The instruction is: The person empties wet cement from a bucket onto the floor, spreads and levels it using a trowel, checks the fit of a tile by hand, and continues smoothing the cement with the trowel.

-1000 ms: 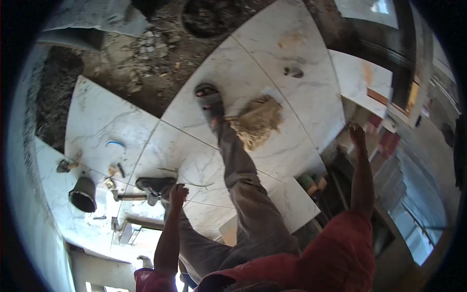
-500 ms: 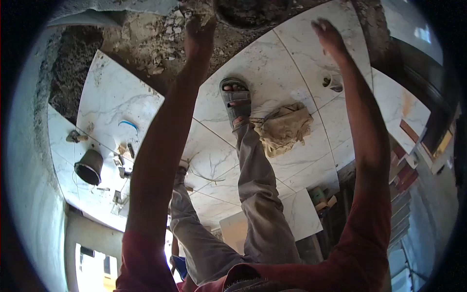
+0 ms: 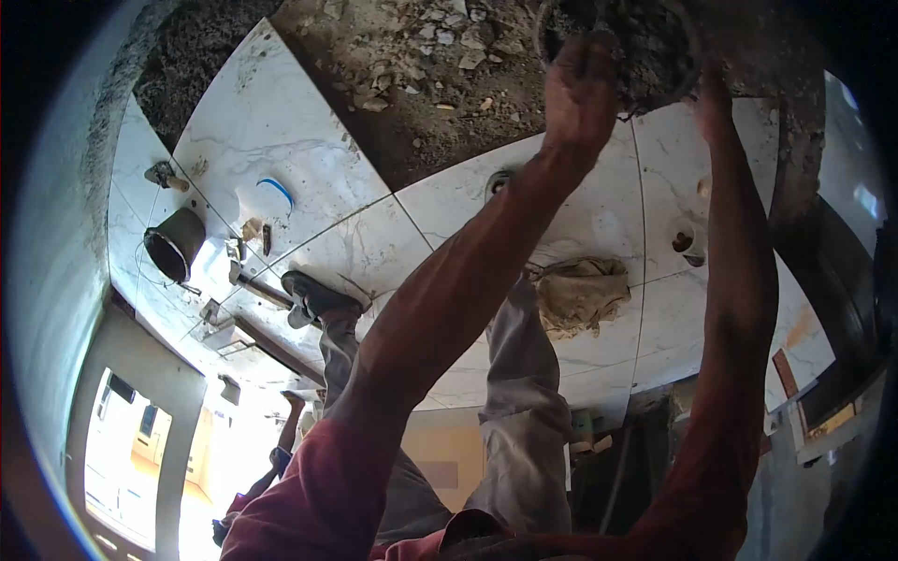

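Observation:
A round dark basin holds clumpy dark material, perhaps mortar, at the top of the view beside the rubble. My left hand is closed at the basin's near left rim, its fingers curled over the edge. My right hand is at the basin's right rim and looks closed on it; its fingertips are dim and partly hidden. Below my hands lie marbled white floor tiles. A crumpled tan cloth rests on them near my leg, and a small whitish cup lies below my right hand.
Broken rubble and dirt border the tiles at the top. Toward the left are a dark bucket on its side, a blue strip, a hammer and small tools. Another person is partly visible at lower left.
Both hands have gone from being apart over rubble and tile to the basin's rim. The view has shifted, so the basin appears farther right. My left foot has changed position.

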### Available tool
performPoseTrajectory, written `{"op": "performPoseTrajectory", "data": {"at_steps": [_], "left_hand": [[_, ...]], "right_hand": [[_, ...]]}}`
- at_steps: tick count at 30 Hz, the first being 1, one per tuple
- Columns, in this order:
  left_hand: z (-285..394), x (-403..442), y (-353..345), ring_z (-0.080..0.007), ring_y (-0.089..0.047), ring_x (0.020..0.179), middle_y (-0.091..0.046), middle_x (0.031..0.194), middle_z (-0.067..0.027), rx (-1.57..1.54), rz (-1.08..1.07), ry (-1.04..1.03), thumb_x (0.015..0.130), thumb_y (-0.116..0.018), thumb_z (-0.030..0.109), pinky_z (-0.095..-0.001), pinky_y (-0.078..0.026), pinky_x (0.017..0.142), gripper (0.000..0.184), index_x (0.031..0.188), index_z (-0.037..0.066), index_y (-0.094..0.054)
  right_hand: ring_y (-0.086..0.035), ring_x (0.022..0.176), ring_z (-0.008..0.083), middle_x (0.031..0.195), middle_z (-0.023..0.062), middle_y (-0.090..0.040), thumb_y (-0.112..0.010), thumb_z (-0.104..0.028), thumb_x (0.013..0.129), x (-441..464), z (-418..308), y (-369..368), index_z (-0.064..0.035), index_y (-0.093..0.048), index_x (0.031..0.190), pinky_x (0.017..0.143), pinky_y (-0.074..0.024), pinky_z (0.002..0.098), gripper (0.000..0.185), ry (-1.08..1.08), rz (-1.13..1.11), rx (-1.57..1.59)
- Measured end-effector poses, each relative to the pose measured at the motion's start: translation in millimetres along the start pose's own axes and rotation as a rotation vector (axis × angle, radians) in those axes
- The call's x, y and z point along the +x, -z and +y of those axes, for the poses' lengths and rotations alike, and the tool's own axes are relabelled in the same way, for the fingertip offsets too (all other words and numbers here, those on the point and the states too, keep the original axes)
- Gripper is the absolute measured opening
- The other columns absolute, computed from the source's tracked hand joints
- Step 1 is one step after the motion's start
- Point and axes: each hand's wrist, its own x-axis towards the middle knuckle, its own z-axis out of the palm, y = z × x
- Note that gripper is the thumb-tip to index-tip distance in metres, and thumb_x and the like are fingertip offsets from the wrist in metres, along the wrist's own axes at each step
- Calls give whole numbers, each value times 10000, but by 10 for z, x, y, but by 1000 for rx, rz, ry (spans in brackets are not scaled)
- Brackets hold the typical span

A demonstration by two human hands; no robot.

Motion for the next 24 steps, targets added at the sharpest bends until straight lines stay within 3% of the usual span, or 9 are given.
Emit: {"op": "performPoseTrajectory", "data": {"at_steps": [3,5,9,10,12,16,17,22,24], "left_hand": [[664,-115,300,-74,-435,548,-508,695,8,56,-46,186,947,-474,251,-245,-371,482,276,1066,15,-555],[885,-195,596,-77,-480,608,-513,722,3,171,-24,207,940,-485,233,-250,-416,541,268,1099,29,-556],[921,-327,1441,-73,-506,655,-477,719,8,215,7,149,939,-483,223,-254,-460,596,275,1131,40,-554],[881,-320,1632,-78,-505,660,-494,741,6,279,97,195,930,-507,239,-255,-461,598,288,1126,32,-548],[942,-293,1768,-82,-505,665,-510,764,4,344,193,232,920,-530,254,-256,-462,599,306,1121,24,-542],[1000,-170,1856,-147,-560,701,-586,800,-86,628,238,141,799,-678,377,-289,-476,585,514,1058,-38,-519],[999,-114,1904,-165,-578,723,-599,815,-105,805,243,95,751,-724,392,-306,-488,609,562,1038,-43,-516],[1239,-29,2000,-220,-606,734,-618,800,-148,905,278,210,738,-723,358,-347,-492,620,517,984,-42,-508],[1317,-67,2028,-254,-617,734,-619,783,-158,1001,248,191,760,-696,337,-364,-494,625,477,978,-41,-504]], "right_hand": [[-347,1286,254,1432,102,-290,-438,-511,920,-205,-23,-185,-152,-226,1439,1002,-340,478,666,12,71,136],[-435,1215,241,1340,103,-403,-405,-442,954,-697,-223,-547,-113,-297,1404,944,-417,430,567,151,109,150],[-476,1171,270,1312,180,-438,-481,-307,940,-1466,83,-1513,-24,-406,1325,909,-453,378,483,682,9,-715],[-466,1181,298,1302,206,-438,-524,-276,921,-1773,-84,-1963,-19,-418,1315,920,-440,388,482,462,-111,-452],[-449,1161,344,1242,223,-446,-564,-192,873,-1932,18,-2431,-12,-445,1289,944,-398,413,468,644,123,-587],[-459,1038,417,1143,235,-443,-567,-144,821,-2180,35,-2810,15,-418,1292,911,-397,460,518,743,77,-640],[-462,1032,410,1140,227,-436,-565,-124,815,-2171,26,-2875,1,-428,1290,895,-409,458,510,709,-5,-639],[-490,1035,382,1136,216,-454,-533,-56,810,-2180,-65,-3067,-50,-461,1276,844,-444,440,472,713,-149,-573],[-515,1028,376,1123,207,-485,-542,-71,821,-2065,45,-2950,-57,-481,1251,838,-455,408,435,709,-505,-477]]}}
